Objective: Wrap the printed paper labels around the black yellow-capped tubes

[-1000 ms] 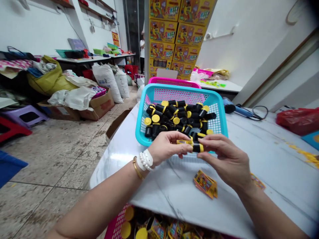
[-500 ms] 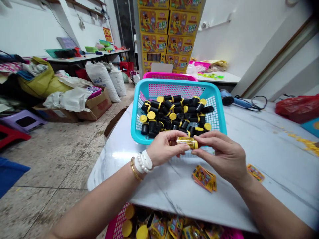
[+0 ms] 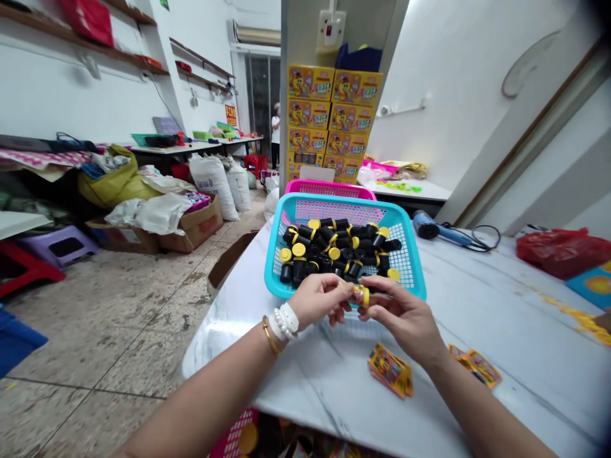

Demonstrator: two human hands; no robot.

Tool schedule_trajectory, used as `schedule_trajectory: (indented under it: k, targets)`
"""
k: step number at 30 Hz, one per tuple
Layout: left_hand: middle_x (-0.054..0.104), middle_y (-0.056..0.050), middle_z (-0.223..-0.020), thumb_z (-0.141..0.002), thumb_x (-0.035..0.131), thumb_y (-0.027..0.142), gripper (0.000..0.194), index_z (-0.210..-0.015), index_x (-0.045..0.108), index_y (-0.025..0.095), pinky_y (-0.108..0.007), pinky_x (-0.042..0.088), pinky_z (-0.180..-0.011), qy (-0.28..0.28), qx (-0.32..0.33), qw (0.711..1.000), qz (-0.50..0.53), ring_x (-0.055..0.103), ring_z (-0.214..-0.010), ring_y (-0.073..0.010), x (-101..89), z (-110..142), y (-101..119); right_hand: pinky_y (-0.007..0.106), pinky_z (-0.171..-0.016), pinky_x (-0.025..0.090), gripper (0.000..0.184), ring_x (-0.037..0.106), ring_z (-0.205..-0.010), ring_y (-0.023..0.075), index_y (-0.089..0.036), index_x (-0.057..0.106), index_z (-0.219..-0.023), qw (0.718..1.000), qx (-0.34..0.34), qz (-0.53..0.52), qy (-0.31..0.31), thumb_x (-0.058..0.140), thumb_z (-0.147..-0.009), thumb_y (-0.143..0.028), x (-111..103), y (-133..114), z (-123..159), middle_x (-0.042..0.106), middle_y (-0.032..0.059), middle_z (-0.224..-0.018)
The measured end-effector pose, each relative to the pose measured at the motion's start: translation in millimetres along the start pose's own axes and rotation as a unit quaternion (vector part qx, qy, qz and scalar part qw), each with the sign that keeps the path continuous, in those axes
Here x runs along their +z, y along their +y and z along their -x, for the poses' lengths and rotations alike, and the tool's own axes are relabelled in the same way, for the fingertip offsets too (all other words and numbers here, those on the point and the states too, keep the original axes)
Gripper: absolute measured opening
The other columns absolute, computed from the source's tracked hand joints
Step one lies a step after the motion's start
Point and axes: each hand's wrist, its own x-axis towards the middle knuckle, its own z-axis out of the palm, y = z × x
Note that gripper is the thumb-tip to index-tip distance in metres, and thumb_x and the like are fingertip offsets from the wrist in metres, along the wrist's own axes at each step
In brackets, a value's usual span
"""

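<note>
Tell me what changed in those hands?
The yellow wrapper has slid right, up to the yellow cap, covering the black band that showed. The view tilted up. The left hand still grips the wrapper; the right hand stays beside the cap. Teal basket and card pile stayed put.

Your left grip (image 3: 317, 300) and right grip (image 3: 401, 315) hide part of the small yellow-ended cylinder (image 3: 361, 295) between them; its print is too blurred to read. The bottom edge cuts off your pink perforated plastic basket (image 3: 237, 437). The turquoise plastic basket (image 3: 275, 286) hides much of the rear pink plastic basket (image 3: 329, 187) from you.
</note>
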Motion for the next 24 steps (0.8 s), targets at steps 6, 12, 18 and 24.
schedule_trajectory:
  k: [6,12,18,24]
  targets:
    - [0.069,-0.004,-0.070,-0.072,0.078,0.063,0.054,-0.086,0.064,0.013,-0.019,0.048,-0.041,-0.063,-0.053,0.992,0.092,0.062,-0.046,-0.0103,-1.4,1,-2,0.028,-0.045,0.063,0.012,0.069,-0.053,0.0109,-0.024,0.076,-0.091,0.994,0.058,-0.080,-0.038,0.080,-0.081,-0.027,-5,3,2,0.063,0.0015,-0.103]
    - [0.066,-0.002,-0.057,-0.070,0.079,0.064,0.055,-0.078,0.060,0.014,-0.016,0.040,-0.034,-0.086,-0.095,0.982,0.141,0.056,-0.036,-0.0089,-2.5,-1,-4,0.033,-0.063,0.068,0.014,0.069,-0.077,0.0159,-0.027,0.079,-0.092,0.999,0.002,-0.034,-0.014,0.082,-0.079,-0.027,-3,9,4,0.063,0.0035,-0.100]
    - [0.066,-0.002,-0.057,-0.065,0.080,0.068,0.059,-0.079,0.061,0.014,-0.017,0.040,-0.034,-0.097,-0.096,0.981,0.139,0.055,-0.037,-0.0094,-0.8,-2,-5,0.032,-0.060,0.067,0.013,0.070,-0.069,0.0157,-0.029,0.081,-0.093,0.998,-0.052,0.020,0.029,0.080,-0.080,-0.027,4,1,4,0.066,0.0041,-0.099]
    - [0.064,-0.005,-0.057,-0.053,0.076,0.079,0.066,-0.069,0.064,0.017,-0.023,0.041,-0.035,-0.112,-0.121,0.979,0.120,0.054,-0.039,-0.0128,1.6,-1,-19,0.031,-0.040,0.061,0.007,0.069,-0.048,0.0204,-0.035,0.082,-0.082,0.988,-0.090,0.126,0.007,0.076,-0.080,-0.035,-4,9,11,0.069,0.0039,-0.082]
